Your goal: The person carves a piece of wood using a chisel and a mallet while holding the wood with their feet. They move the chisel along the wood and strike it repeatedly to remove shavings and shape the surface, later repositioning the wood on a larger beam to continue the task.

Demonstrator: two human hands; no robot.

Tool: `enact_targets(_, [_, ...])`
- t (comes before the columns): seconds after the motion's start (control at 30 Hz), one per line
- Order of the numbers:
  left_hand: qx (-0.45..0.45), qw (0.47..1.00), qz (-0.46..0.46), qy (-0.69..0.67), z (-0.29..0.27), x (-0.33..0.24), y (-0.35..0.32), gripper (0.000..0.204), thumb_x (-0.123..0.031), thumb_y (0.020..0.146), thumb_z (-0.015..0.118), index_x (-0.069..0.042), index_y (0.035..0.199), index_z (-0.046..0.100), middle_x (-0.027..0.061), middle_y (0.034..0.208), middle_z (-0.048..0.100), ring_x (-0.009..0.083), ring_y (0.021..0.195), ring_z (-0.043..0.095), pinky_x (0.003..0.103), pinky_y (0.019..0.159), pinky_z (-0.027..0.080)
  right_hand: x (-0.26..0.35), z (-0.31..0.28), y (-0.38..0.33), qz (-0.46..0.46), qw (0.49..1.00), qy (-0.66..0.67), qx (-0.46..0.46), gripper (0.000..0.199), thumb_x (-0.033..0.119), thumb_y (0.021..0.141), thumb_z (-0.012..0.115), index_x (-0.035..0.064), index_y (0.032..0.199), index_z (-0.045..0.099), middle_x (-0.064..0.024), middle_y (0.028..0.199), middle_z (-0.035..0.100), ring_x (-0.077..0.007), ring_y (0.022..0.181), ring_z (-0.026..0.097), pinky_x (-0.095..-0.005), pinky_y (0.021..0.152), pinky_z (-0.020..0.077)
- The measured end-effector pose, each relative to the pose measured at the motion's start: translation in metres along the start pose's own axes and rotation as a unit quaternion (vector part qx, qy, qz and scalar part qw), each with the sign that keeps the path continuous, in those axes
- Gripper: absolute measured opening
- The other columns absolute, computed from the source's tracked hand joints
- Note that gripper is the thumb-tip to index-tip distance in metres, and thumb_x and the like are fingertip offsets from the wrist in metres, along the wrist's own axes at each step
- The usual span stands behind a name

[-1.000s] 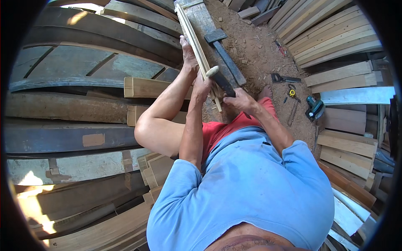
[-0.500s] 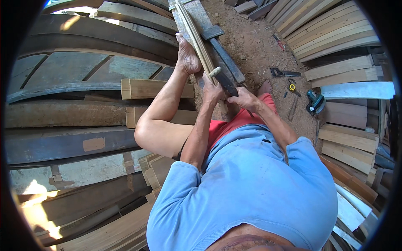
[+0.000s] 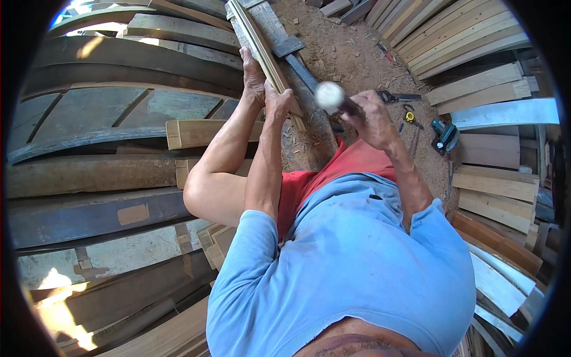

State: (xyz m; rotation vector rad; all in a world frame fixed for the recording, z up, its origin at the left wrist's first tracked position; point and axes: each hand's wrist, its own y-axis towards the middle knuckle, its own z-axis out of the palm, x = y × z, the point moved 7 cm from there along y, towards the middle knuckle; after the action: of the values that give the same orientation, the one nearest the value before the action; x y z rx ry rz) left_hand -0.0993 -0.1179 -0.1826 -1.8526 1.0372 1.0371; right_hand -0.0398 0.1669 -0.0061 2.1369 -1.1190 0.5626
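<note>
My left hand (image 3: 276, 102) is closed round the near part of a bundle of long, thin wooden strips (image 3: 260, 44). The strips run away from me, alongside my bare left foot (image 3: 253, 71), over a worn plank. To the right, my right hand (image 3: 373, 116) is raised, its fingers wrapped round a dark-handled tool (image 3: 350, 106). The tool's pale, rounded end points up towards me and looks blurred. The rest of it is hidden by the hand, so I cannot make out its kind.
A long clamp (image 3: 288, 46) lies on the plank. On the chip-strewn ground at right are a handsaw (image 3: 407, 97), a yellow tape measure (image 3: 409, 116) and a green power tool (image 3: 444, 135). Stacked boards (image 3: 470, 35) stand at far right; large timbers (image 3: 89, 166) line the left.
My right hand has lifted up and right with the dark-handled tool, away from my left hand. My left hand has shifted left and farther away, along with the strips.
</note>
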Motion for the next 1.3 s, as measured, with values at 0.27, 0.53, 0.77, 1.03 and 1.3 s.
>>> enact_targets(0.27, [0.116, 0.974, -0.034, -0.192, 0.01, 0.038, 0.008, 0.063, -0.024, 0.092, 0.073, -0.003, 0.143, 0.043, 0.0112, 0.11, 0.066, 0.0202, 0.094, 0.063, 0.037, 0.079, 0.054, -0.055, 0.02, -0.064, 0.361, 0.849, 0.386, 0.022, 0.038, 0.0, 0.089, 0.058, 0.0034, 0.127, 0.062, -0.0132, 0.107, 0.073, -0.0219, 0.094, 0.073, -0.0335, 0.081, 0.0587])
enact_targets(0.53, [0.115, 0.957, -0.019, -0.265, 0.003, 0.029, -0.01, 0.05, -0.018, 0.099, 0.064, -0.003, 0.142, 0.043, 0.0029, 0.106, 0.057, 0.0149, 0.094, 0.055, 0.033, 0.08, 0.05, -0.012, 0.039, -0.052, 0.303, 0.628, 0.71, 0.093, 0.032, 0.011, 0.101, 0.051, 0.0011, 0.131, 0.057, -0.0083, 0.116, 0.064, -0.0176, 0.104, 0.07, -0.0304, 0.089, 0.0589])
enact_targets(0.77, [0.192, 0.93, -0.134, -0.284, 0.003, 0.018, -0.056, 0.05, -0.029, 0.107, 0.054, -0.013, 0.15, 0.036, 0.0062, 0.127, 0.053, 0.0204, 0.113, 0.055, 0.04, 0.096, 0.053, -0.009, 0.066, -0.041, 0.303, 0.873, 0.337, 0.179, 0.058, 0.008, 0.096, 0.051, 0.005, 0.153, 0.04, -0.0041, 0.101, 0.062, -0.0073, 0.07, 0.059, -0.0263, 0.067, 0.0544])
enact_targets(1.03, [0.194, 0.908, -0.085, -0.362, -0.01, 0.047, -0.045, 0.057, -0.033, 0.107, 0.053, -0.014, 0.156, 0.031, 0.0087, 0.137, 0.052, 0.0239, 0.124, 0.053, 0.048, 0.101, 0.051, -0.006, 0.08, -0.048, 0.268, 0.896, 0.241, 0.259, 0.065, 0.017, 0.096, 0.052, -0.0003, 0.157, 0.035, -0.0062, 0.088, 0.066, -0.0108, 0.065, 0.061, -0.0296, 0.065, 0.0544])
enact_targets(1.3, [0.222, 0.931, -0.048, -0.287, 0.006, 0.037, -0.035, 0.054, -0.036, 0.108, 0.05, -0.02, 0.157, 0.033, 0.0047, 0.131, 0.056, 0.0228, 0.115, 0.056, 0.049, 0.092, 0.052, 0.006, 0.104, -0.067, 0.288, 0.836, 0.346, 0.313, 0.068, 0.014, 0.096, 0.048, 0.0037, 0.161, 0.029, -0.0025, 0.085, 0.063, -0.0098, 0.062, 0.06, -0.0269, 0.06, 0.0521])
